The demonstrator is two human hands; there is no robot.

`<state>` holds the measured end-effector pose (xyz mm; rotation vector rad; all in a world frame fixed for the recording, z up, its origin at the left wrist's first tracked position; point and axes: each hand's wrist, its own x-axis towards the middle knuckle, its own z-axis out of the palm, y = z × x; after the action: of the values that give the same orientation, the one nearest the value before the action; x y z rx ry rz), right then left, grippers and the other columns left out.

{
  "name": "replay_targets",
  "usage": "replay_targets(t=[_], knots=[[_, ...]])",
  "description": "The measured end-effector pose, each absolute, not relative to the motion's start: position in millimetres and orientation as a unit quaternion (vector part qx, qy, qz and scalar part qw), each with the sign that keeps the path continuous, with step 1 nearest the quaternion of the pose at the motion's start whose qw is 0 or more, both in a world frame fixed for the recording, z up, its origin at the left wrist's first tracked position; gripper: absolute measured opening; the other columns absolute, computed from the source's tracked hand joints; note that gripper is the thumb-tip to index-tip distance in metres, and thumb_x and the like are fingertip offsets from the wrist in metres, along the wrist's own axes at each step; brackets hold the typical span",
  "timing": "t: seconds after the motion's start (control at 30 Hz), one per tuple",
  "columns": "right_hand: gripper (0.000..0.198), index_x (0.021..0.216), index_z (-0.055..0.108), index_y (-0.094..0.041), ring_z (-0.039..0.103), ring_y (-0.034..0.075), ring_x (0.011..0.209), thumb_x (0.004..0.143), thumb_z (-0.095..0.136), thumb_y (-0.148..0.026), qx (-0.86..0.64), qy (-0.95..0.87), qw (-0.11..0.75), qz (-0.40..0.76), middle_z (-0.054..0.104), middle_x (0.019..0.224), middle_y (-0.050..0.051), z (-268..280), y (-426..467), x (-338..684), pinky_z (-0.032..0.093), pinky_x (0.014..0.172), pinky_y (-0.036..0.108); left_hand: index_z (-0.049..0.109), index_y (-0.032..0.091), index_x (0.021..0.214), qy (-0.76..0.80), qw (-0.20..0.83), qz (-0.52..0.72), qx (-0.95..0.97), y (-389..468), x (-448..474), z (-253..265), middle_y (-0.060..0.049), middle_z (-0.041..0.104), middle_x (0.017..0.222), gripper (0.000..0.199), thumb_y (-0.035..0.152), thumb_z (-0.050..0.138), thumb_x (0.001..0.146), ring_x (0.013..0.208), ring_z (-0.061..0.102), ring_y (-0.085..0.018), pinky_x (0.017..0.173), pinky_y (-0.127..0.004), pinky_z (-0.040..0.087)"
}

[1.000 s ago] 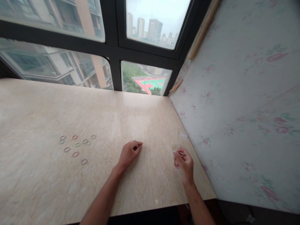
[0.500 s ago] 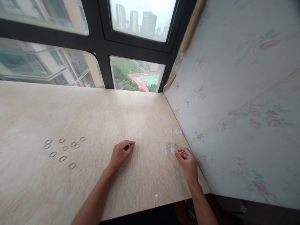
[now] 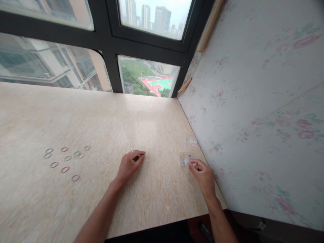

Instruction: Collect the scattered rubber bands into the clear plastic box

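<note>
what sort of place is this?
Probably a room high up in a home: a marble-patterned window ledge, a dark window frame with a sports court far below, and a floral-papered wall.

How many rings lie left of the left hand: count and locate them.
10 rings: 2 at far left, 2 between those and a pair farther right, 1 beyond that pair, 3 nearer the camera.

Soft daylight came through the window (image 3: 107, 47), laying a pale, blurry sheen on the tabletop (image 3: 144, 118) near its far right corner. Outside, the sky (image 3: 174, 10) was nearly washed out. Only weak shadow lay beside the left forearm (image 3: 107, 200). Below the near edge all was dark. By the right edge, the clear case (image 3: 182, 162) looked smeared; wide-angle stretching skewed the margins.
</note>
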<state>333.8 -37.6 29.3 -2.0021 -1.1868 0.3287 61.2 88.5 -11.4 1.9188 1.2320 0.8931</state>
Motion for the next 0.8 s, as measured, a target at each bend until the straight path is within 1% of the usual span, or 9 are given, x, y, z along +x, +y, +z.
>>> replay_targets(t=[0.13,0.23,0.3,0.4,0.47,0.57,0.67,0.8], knots=[[0.031,0.081,0.071,-0.017,0.037,0.010,0.045,0.082,0.057,-0.045,-0.774,-0.485,0.389,0.117,0.035,0.048,-0.008,32.4,-42.0,326.7,0.032,0.046,0.022,0.071,0.020,0.088,0.471,0.338,0.344,0.739,88.7,61.4,-12.1,-0.004,0.073,0.087,0.018,0.028,0.055,0.085,0.072,0.065,-0.016,0.067,-0.027,0.049],[0.031,0.086,0.071,-0.016,0.038,0.009,0.044,0.085,0.055,-0.042,-0.749,-0.524,0.384,0.133,0.037,0.048,-0.008,31.1,-46.7,309.1,0.034,0.046,0.021,0.071,0.020,0.087,0.469,0.335,0.348,0.739,88.7,61.6,-13.4,-0.005,0.073,0.087,0.017,0.027,0.055,0.085,0.072,0.065,-0.016,0.067,-0.027,0.049],[0.032,0.094,0.072,-0.016,0.041,0.009,0.044,0.088,0.052,-0.040,-0.722,-0.562,0.370,0.161,0.041,0.049,-0.007,25.5,-49.6,293.8,0.036,0.047,0.020,0.071,0.019,0.087,0.466,0.332,0.354,0.739,87.7,61.6,-13.8,-0.005,0.073,0.085,0.017,0.026,0.055,0.085,0.070,0.064,-0.015,0.066,-0.027,0.048],[0.033,0.104,0.070,-0.016,0.049,0.010,0.047,0.091,0.049,-0.037,-0.677,-0.622,0.339,0.197,0.052,0.053,-0.004,11.8,-52.7,274.7,0.041,0.050,0.020,0.071,0.019,0.086,0.461,0.329,0.367,0.739,84.2,61.8,-12.7,-0.004,0.071,0.079,0.016,0.023,0.055,0.084,0.064,0.060,-0.013,0.063,-0.025,0.047],[0.035,0.106,0.071,-0.016,0.052,0.011,0.047,0.091,0.048,-0.038,-0.666,-0.644,0.326,0.188,0.058,0.055,-0.002,2.4,-53.4,268.6,0.043,0.051,0.020,0.071,0.019,0.085,0.459,0.331,0.381,0.731,81.7,61.4,-11.4,-0.003,0.070,0.075,0.016,0.022,0.055,0.084,0.060,0.058,-0.012,0.060,-0.023,0.046],[0.038,0.101,0.073,-0.016,0.055,0.012,0.046,0.091,0.049,-0.043,-0.673,-0.641,0.335,0.157,0.061,0.056,0.000,-6.3,-52.2,269.0,0.045,0.050,0.020,0.071,0.018,0.084,0.466,0.328,0.408,0.713,80.8,55.9,-8.7,-0.003,0.069,0.073,0.016,0.022,0.055,0.084,0.058,0.056,-0.011,0.058,-0.022,0.045],[0.042,0.098,0.073,-0.014,0.054,0.011,0.044,0.090,0.050,-0.048,-0.673,-0.630,0.355,0.155,0.060,0.055,-0.001,-7.1,-50.0,272.5,0.045,0.047,0.019,0.070,0.018,0.086,0.488,0.293,0.421,0.707,86.0,36.3,-3.1,-0.003,0.069,0.078,0.017,0.017,0.053,0.082,0.059,0.054,-0.010,0.060,-0.022,0.045],[0.047,0.097,0.073,-0.014,0.050,0.010,0.039,0.089,0.049,-0.053,-0.667,-0.635,0.360,0.149,0.052,0.048,-0.004,-4.0,-49.3,272.8,0.043,0.043,0.017,0.069,0.017,0.098,0.563,0.218,0.382,0.700,103.8,-18.7,8.6,-0.003,0.065,0.087,0.029,0.011,0.050,0.077,0.057,0.050,-0.009,0.062,-0.024,0.045]])
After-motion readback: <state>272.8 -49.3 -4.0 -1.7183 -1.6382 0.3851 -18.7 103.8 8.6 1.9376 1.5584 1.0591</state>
